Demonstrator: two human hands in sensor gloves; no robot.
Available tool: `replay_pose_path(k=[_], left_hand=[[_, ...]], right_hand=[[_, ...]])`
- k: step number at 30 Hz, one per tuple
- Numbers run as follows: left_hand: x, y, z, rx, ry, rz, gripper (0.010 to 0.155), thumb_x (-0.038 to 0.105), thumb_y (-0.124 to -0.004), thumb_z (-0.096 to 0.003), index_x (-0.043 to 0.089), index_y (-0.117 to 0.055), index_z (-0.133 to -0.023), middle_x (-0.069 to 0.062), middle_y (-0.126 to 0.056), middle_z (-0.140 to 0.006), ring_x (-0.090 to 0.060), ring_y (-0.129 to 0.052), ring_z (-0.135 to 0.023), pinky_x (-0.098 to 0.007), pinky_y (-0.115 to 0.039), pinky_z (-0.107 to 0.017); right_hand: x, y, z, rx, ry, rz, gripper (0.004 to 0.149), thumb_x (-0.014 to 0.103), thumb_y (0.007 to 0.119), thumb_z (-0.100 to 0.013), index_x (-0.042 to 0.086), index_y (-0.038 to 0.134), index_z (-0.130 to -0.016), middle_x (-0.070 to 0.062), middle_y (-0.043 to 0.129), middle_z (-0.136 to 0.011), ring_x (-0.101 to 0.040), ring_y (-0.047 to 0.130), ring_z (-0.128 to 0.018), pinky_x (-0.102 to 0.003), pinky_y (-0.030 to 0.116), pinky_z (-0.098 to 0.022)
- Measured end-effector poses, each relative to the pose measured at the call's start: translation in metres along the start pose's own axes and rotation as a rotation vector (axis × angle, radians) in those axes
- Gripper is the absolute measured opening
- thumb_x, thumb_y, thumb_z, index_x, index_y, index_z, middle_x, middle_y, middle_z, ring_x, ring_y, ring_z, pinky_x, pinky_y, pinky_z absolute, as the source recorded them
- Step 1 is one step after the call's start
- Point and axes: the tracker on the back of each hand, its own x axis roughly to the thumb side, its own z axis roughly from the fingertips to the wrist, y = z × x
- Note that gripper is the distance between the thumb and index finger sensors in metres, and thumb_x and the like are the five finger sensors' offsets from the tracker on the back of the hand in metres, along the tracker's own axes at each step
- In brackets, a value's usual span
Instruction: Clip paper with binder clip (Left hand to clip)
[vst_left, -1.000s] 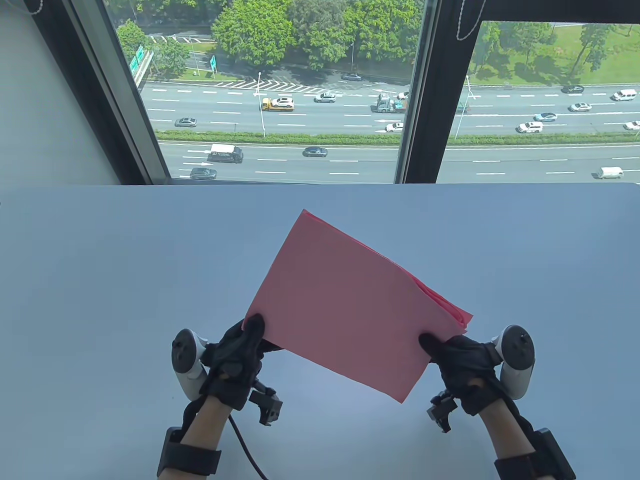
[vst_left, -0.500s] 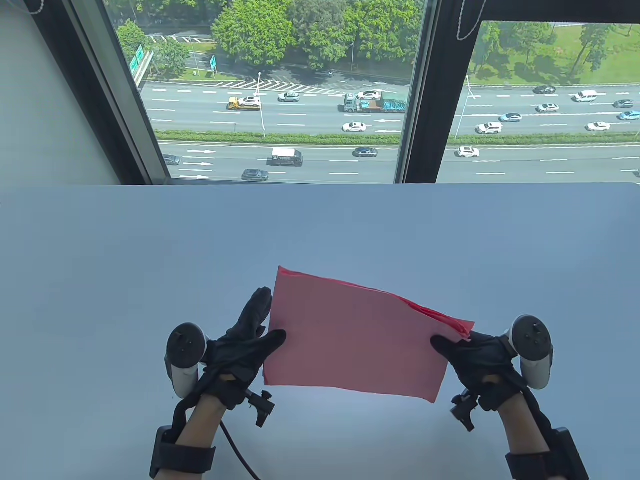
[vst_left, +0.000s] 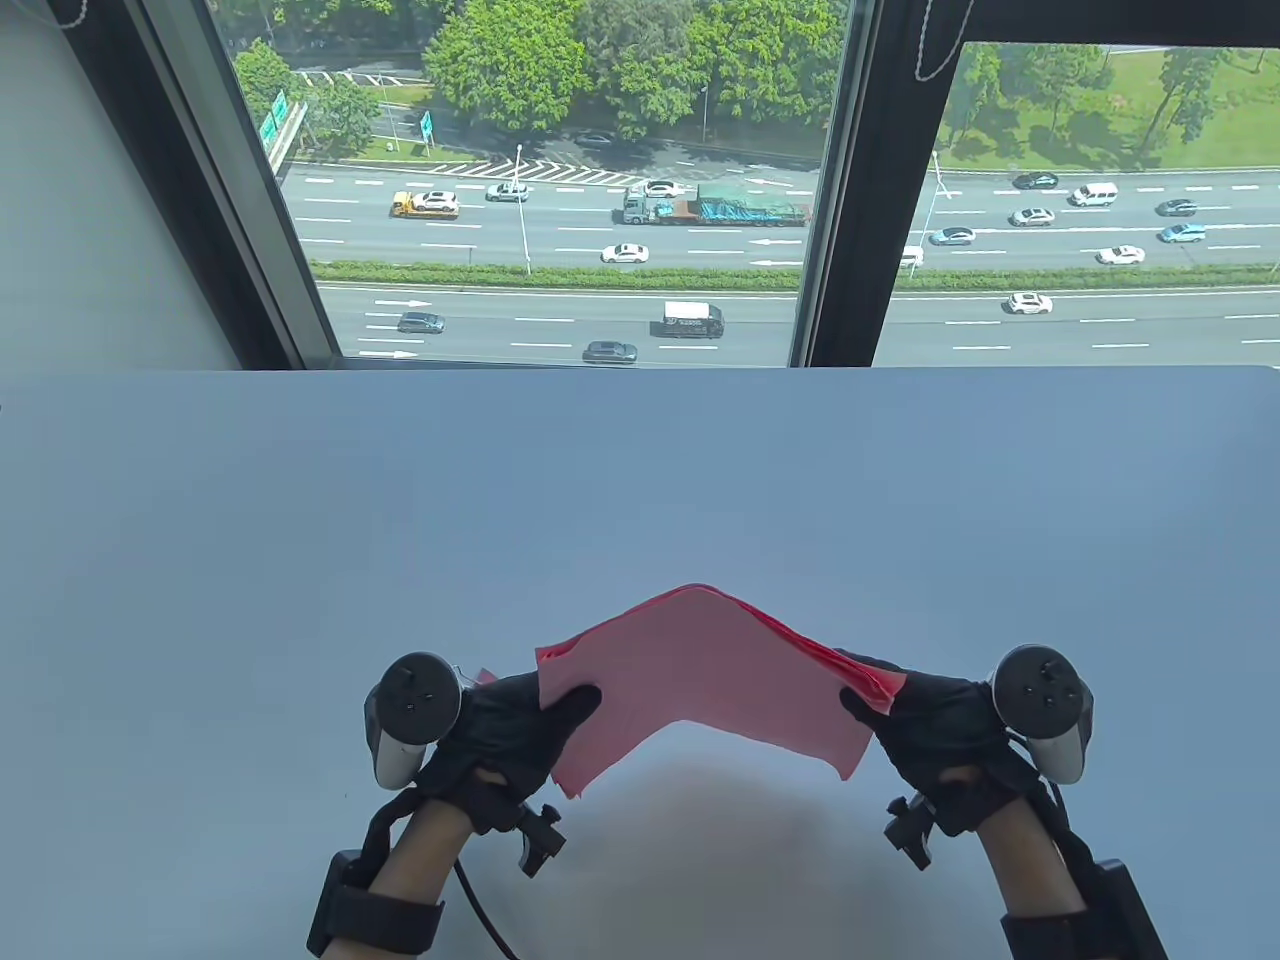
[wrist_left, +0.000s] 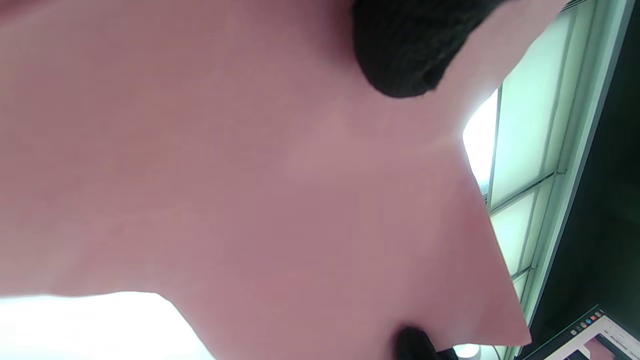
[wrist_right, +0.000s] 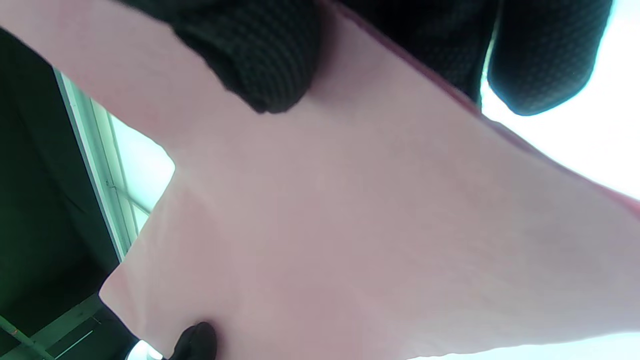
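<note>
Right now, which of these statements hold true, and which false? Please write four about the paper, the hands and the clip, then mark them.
1. Both hands hold the pink paper stack. True.
2. The stack lies flat on the table. False: it arches upward between the left hand and the right hand.
3. A binder clip sits on the stack. False: none is visible.
4. The left thumb rests on the paper's near face. True.
</note>
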Motion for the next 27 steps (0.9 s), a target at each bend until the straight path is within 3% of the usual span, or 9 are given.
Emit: replay_pose_path(k=[3, 5, 8, 13, 16, 21, 24, 25, 27], left_hand=[[-0.002, -0.001, 0.0, -0.017, -0.001, 0.026, 0.049, 0.036, -0.08, -0.0472, 0.032, -0.084, -0.096, -0.006, -0.093, -0.095, -0.038, -0.093, -0.082, -0.058, -0.075, -0.057], [-0.006, -0.004, 0.0, -0.055, 0.034, 0.005, 0.057, 0.04, -0.083, -0.0465, 0.032, -0.075, -0.103, -0.008, -0.086, -0.101, -0.041, -0.088, -0.086, -0.059, -0.072, -0.06], [-0.01, -0.01, -0.001, -0.115, 0.071, -0.051, 0.053, 0.036, -0.08, -0.0483, 0.032, -0.077, -0.101, -0.006, -0.089, -0.099, -0.041, -0.091, -0.083, -0.059, -0.073, -0.058], [-0.005, -0.008, -0.001, -0.055, 0.025, 0.001, 0.053, 0.039, -0.081, -0.0472, 0.03, -0.08, -0.099, -0.007, -0.09, -0.098, -0.04, -0.091, -0.083, -0.058, -0.074, -0.058], [-0.013, -0.011, 0.0, -0.144, 0.123, -0.036, 0.055, 0.038, -0.079, -0.0487, 0.031, -0.074, -0.103, -0.007, -0.087, -0.101, -0.042, -0.088, -0.085, -0.059, -0.072, -0.06], [-0.008, -0.01, 0.0, -0.038, 0.031, -0.016, 0.053, 0.038, -0.08, -0.0474, 0.029, -0.08, -0.099, -0.008, -0.09, -0.097, -0.04, -0.092, -0.081, -0.058, -0.074, -0.058], [-0.012, -0.016, -0.001, -0.153, 0.139, -0.065, 0.058, 0.04, -0.08, -0.0483, 0.028, -0.072, -0.105, -0.011, -0.084, -0.102, -0.043, -0.089, -0.084, -0.06, -0.072, -0.059], [-0.012, -0.017, 0.0, -0.172, 0.104, -0.073, 0.057, 0.039, -0.078, -0.0497, 0.029, -0.069, -0.106, -0.009, -0.083, -0.103, -0.043, -0.087, -0.086, -0.06, -0.071, -0.06], [-0.007, -0.015, 0.0, -0.048, 0.018, -0.066, 0.054, 0.037, -0.079, -0.048, 0.024, -0.077, -0.1, -0.011, -0.09, -0.096, -0.041, -0.094, -0.078, -0.059, -0.075, -0.056]], right_hand=[[-0.001, 0.001, 0.001, -0.018, -0.016, 0.004, 0.048, 0.029, 0.086, -0.044, 0.019, 0.086, -0.091, -0.013, 0.099, -0.079, -0.042, 0.099, -0.065, -0.06, 0.077, -0.049], [-0.005, 0.004, 0.0, 0.007, 0.004, 0.021, 0.06, 0.033, 0.089, -0.043, 0.018, 0.075, -0.099, -0.015, 0.094, -0.085, -0.044, 0.096, -0.068, -0.061, 0.076, -0.049], [-0.009, 0.009, -0.001, 0.05, 0.034, 0.06, 0.049, 0.026, 0.087, -0.044, 0.017, 0.084, -0.092, -0.013, 0.097, -0.08, -0.042, 0.099, -0.065, -0.061, 0.076, -0.049], [0.001, 0.002, 0.002, -0.059, -0.037, 0.035, 0.046, 0.026, 0.087, -0.043, 0.016, 0.088, -0.088, -0.012, 0.1, -0.076, -0.041, 0.1, -0.062, -0.059, 0.078, -0.048], [-0.004, 0.01, 0.0, 0.025, 0.012, 0.079, 0.051, 0.027, 0.087, -0.044, 0.015, 0.082, -0.093, -0.015, 0.096, -0.081, -0.043, 0.098, -0.066, -0.061, 0.076, -0.049], [0.002, 0.011, 0.002, -0.066, -0.059, 0.073, 0.048, 0.028, 0.086, -0.043, 0.014, 0.086, -0.089, -0.014, 0.1, -0.076, -0.041, 0.101, -0.06, -0.058, 0.079, -0.047], [-0.006, 0.019, -0.001, 0.025, 0.004, 0.12, 0.051, 0.027, 0.087, -0.044, 0.015, 0.082, -0.093, -0.014, 0.097, -0.08, -0.042, 0.1, -0.063, -0.06, 0.078, -0.047], [-0.007, 0.02, 0.0, 0.041, 0.001, 0.131, 0.05, 0.028, 0.086, -0.044, 0.017, 0.081, -0.093, -0.013, 0.097, -0.08, -0.041, 0.101, -0.062, -0.059, 0.078, -0.047], [-0.002, 0.018, 0.0, -0.015, -0.039, 0.098, 0.05, 0.027, 0.087, -0.043, 0.014, 0.084, -0.091, -0.015, 0.099, -0.077, -0.041, 0.102, -0.059, -0.058, 0.079, -0.046]])
